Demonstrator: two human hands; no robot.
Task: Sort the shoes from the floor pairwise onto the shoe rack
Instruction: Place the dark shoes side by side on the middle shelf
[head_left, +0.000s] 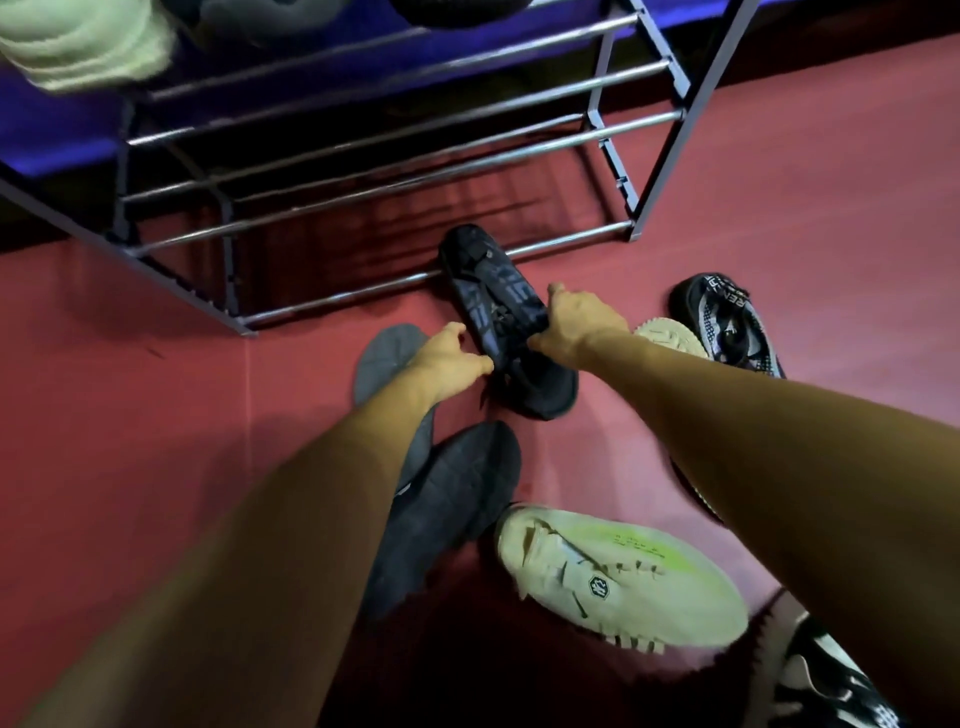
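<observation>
Well, my right hand (579, 325) is clamped on the dark patterned shoe (493, 291), fingers over its top and thumb at its near edge. My left hand (449, 358) has its fingers curled at the shoe's other side, but the blur will not let me say whether they pinch it or only touch.

The shoe lies with its toe over the lowest front bar of the shoe rack (363, 171) and its heel toward me, on top of a second dark shoe (545, 395) that I take for its mate.

What could go wrong, as I judge it: the toe could catch on that bar as I lift, and a one-sided grip would let the shoe twist out of my fingers; the shelves are only bars with gaps, so a shoe set crooked could tip through; and I might pick the wrong partner, since the grey shoe (382, 358) under my left wrist and the charcoal shoe (457, 493) nearer me are dark too.

A cream shoe (618, 577) lies near my right arm; a black-and-white shoe (727, 317) sits to the right of my right hand. The floor (130, 415) is a smooth dull red, dimly lit; on an upper shelf rests a pale green shoe (78, 47).
</observation>
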